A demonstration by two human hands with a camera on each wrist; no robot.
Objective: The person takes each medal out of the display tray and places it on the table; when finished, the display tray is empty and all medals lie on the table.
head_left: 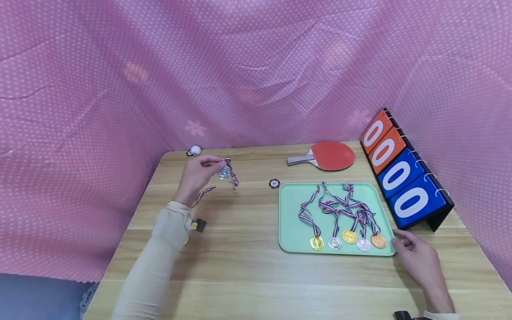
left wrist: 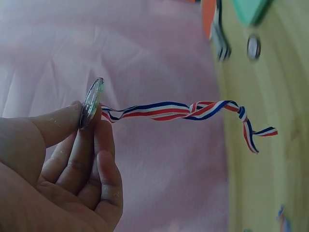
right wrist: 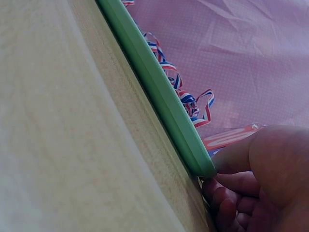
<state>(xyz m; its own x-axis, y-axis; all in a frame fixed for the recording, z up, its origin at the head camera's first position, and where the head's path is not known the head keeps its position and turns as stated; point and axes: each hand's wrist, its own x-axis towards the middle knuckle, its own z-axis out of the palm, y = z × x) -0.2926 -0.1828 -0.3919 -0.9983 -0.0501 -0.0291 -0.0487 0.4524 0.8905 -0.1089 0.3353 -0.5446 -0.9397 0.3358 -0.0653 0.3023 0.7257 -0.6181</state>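
Note:
Above the left part of the table, my left hand (head_left: 198,174) pinches a silver medal (left wrist: 91,102) by its disc between thumb and fingers. Its striped red, white and blue ribbon (left wrist: 164,111) dangles from it, knotted near the end. At the near right corner of a light green tray (head_left: 291,209), my right hand (head_left: 420,258) grips the rim, thumb on top and curled fingers at the outer side. Several medals lie in the tray along its near side: gold (head_left: 317,242), silver (head_left: 335,243) and bronze (head_left: 378,241), with their ribbons tangled behind them.
Partly hidden by my left forearm are another ribbon (head_left: 204,195) and the edge of a gold disc (head_left: 186,240). A red table tennis bat (head_left: 333,155), a round chip (head_left: 274,183), a white ball (head_left: 195,150) and a flip scoreboard (head_left: 400,171) stand or lie around the table.

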